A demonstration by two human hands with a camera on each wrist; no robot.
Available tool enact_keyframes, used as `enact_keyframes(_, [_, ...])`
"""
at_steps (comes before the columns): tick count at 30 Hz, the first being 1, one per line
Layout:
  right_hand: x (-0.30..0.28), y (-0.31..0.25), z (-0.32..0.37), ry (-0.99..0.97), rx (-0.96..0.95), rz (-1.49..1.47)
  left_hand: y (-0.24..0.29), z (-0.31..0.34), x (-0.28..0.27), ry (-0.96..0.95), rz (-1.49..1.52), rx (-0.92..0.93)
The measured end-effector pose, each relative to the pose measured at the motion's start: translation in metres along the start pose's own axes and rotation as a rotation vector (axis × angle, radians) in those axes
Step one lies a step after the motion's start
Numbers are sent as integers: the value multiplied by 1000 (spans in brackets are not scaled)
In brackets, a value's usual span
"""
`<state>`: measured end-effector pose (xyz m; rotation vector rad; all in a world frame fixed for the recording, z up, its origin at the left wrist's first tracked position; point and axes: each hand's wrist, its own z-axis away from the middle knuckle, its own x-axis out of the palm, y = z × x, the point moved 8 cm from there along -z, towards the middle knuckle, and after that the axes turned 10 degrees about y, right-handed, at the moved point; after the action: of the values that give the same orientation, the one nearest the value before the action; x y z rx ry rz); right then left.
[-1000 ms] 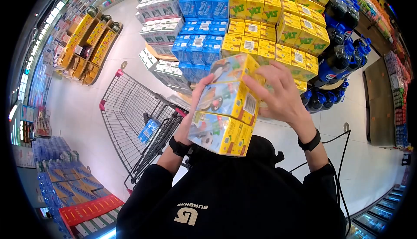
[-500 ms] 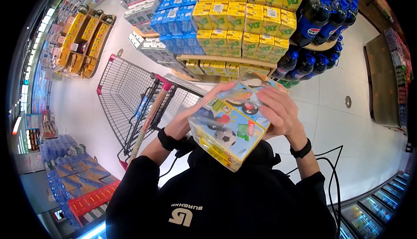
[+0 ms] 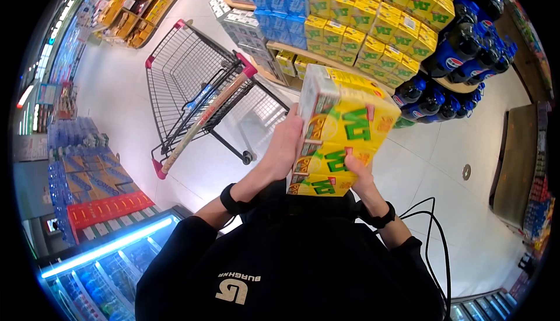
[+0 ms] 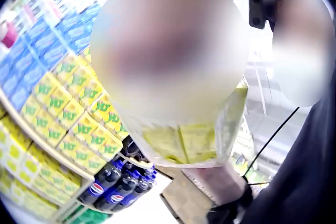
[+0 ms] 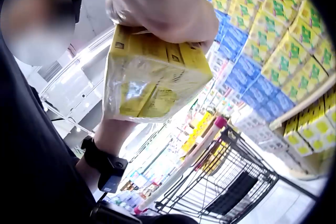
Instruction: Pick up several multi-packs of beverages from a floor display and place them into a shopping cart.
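A plastic-wrapped multipack of yellow drink cartons [image 3: 344, 128] is held up in front of my chest, its green VLT lettering facing up toward the head camera. My left hand [image 3: 283, 149] grips it along the left side, with the fingertips hidden behind the pack. On the other side, my right hand [image 3: 360, 175] holds the lower right edge, thumb laid over the lettered face and the other fingers out of sight underneath. From the right wrist, the clear film stretched over one end of the multipack [image 5: 152, 90] shows.
A shopping cart [image 3: 160, 79] stands at the left with a blue pack [image 3: 201, 96] inside. Ahead are stacked yellow VLT packs [image 3: 402, 35], blue cartons [image 3: 286, 26] and cola bottles [image 3: 458, 58]. A lit cooler [image 3: 111, 274] is at lower left; a black cable [image 3: 444, 245] hangs at right.
The multipack has been turned over in both hands, from its cartoon-printed side to its VLT side. The right hand has shifted from its upper right to its lower right edge.
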<state>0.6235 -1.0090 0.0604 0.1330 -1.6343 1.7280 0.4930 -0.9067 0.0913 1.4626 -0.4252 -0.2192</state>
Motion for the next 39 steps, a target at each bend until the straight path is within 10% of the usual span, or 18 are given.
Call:
enact_keyframes(2, [11,18,-9,-51,147,-36,-17,7,-12,52,159,-196])
enact_keyframes(5, [22,49,-22,-164,254,13,5,12,-38,-13,-290,-50])
enact_keyframes(12, [100,82,-41,-133,448,-115,40,20,-120,62,-263,-63])
enact_keyframes(32, [426,140,-187,-306,263,106,90,72,-427,407,-487,210])
enact_keyframes(39, [502,256,-266,-473,418,326,63,76,-514,718,-708,89])
